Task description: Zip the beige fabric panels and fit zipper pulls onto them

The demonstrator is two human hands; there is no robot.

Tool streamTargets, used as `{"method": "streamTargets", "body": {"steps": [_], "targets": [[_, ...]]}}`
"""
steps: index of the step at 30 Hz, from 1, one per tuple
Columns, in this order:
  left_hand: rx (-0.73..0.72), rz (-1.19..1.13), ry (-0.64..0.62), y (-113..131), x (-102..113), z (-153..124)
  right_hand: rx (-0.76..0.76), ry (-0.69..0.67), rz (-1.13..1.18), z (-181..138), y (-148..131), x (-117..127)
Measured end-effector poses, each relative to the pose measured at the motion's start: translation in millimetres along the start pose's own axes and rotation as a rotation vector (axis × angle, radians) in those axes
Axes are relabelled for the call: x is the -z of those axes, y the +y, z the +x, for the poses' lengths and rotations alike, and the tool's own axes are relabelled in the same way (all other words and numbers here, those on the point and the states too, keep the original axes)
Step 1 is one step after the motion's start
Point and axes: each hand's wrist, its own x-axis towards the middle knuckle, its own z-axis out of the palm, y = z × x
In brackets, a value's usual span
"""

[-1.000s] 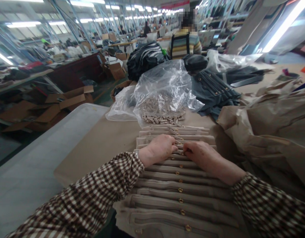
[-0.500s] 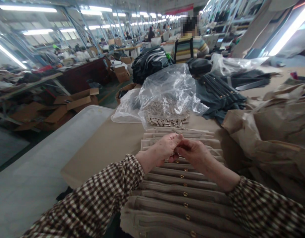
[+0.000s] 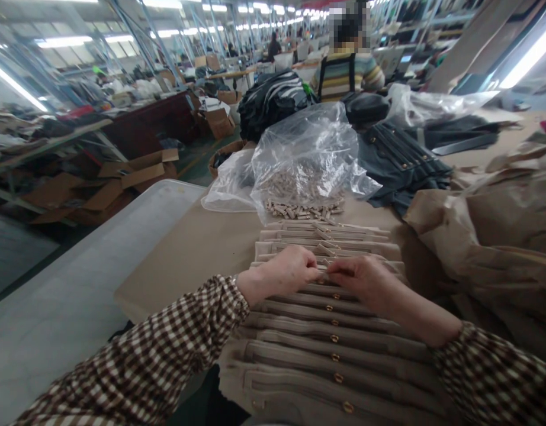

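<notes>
A fanned stack of beige garment pieces (image 3: 326, 355), each with a brass snap button down its middle, lies on the table in front of me. My left hand (image 3: 284, 272) and my right hand (image 3: 362, 278) rest on the stack's middle rows, fingertips meeting in a pinch around a small beige piece that I cannot make out clearly. Both hands are closed. Just beyond the stack, small beige tabs (image 3: 302, 210) spill from a clear plastic bag (image 3: 306, 154). My sleeves are brown-and-white checked.
A heap of beige fabric (image 3: 490, 236) lies to the right, dark garments (image 3: 404, 165) behind it. A grey table surface (image 3: 77, 296) extends to the left. Flattened cardboard boxes (image 3: 122, 177) lie on the floor. A person in a striped top (image 3: 348, 71) stands beyond the table.
My hands were down on the stack, lifted a small piece up half a second ago, and have come back down onto the stack, still pinched together.
</notes>
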Motion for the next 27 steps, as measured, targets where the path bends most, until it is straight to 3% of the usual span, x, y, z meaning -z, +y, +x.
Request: {"method": "streamTargets", "body": {"steps": [4, 16, 24, 27], "targets": [[-0.02, 0.131, -0.039, 4, 3, -1, 0.07, -0.065, -0.249, -2, -2, -3], [-0.028, 0.3, -0.017, 3, 2, 0, 0.073, -0.074, -0.439, 6, -10, -12], [-0.005, 0.335, 0.032, -6, 4, -3, 0.108, -0.071, -0.4, 3, -10, -10], [-0.019, 0.169, 0.072, -5, 7, -7, 0.126, 0.021, -0.256, 3, -9, -8]]}}
